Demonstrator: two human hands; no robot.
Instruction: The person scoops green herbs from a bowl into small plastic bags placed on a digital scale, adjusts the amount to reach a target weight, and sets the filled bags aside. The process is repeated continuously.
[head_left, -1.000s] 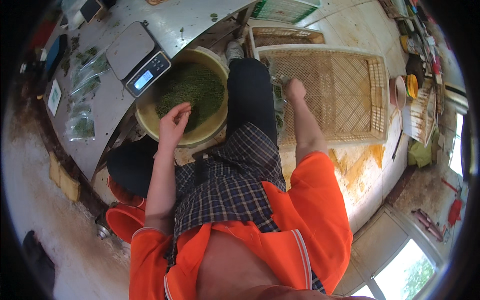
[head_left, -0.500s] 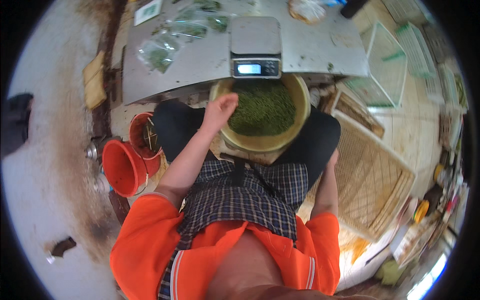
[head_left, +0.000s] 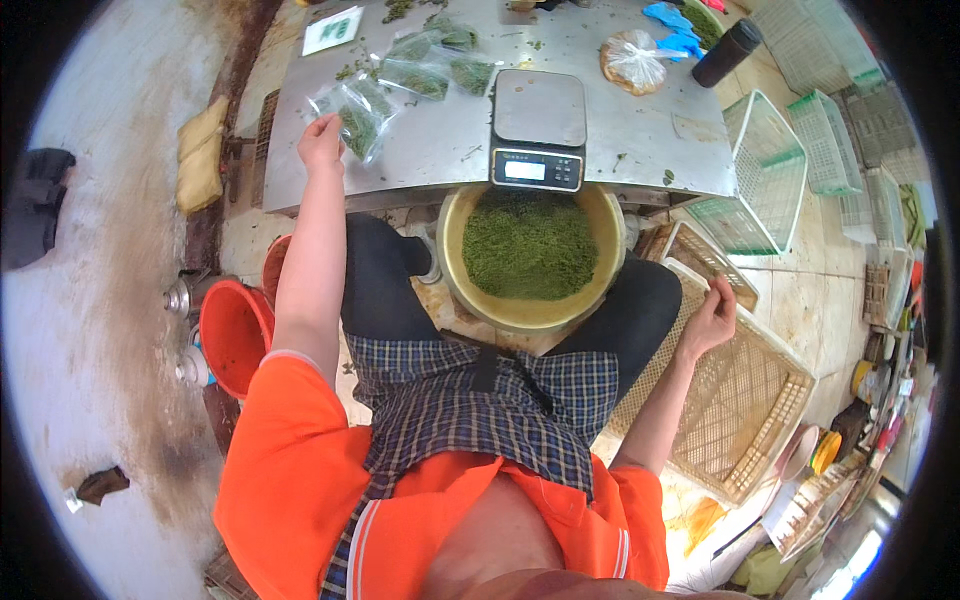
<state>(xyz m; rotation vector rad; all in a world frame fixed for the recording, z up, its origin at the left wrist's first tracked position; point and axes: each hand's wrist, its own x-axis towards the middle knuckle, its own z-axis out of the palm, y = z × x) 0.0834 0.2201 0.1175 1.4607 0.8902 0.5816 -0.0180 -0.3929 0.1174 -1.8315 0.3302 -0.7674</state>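
Observation:
My left hand [head_left: 322, 143] reaches to the table's left side, its fingers pinched at the near edge of a clear plastic bag [head_left: 361, 122] with green tea leaves inside. More filled bags [head_left: 414, 80] lie beyond it. My right hand [head_left: 708, 320] hovers beside my right knee, over a woven crate; its fingers are loosely bent and apart, and I see nothing in them. Between my knees stands a yellowish round basin [head_left: 455, 265] full of loose green leaves [head_left: 528, 245]. A digital scale [head_left: 540, 107] with a bare plate rests at the table's edge, just above the basin.
The metal table [head_left: 440, 150] also bears a white card [head_left: 332, 31], a tied bag of brown stuff [head_left: 631, 64] and a dark flask [head_left: 727, 52]. Red buckets [head_left: 236, 335] stand at my left. A beige crate [head_left: 740, 410] and white-green plastic baskets [head_left: 765, 180] are at right.
My left hand has moved from the basin's rim out to the plastic bag on the table. My right hand has lifted away from beside my right leg. The view has shifted slightly.

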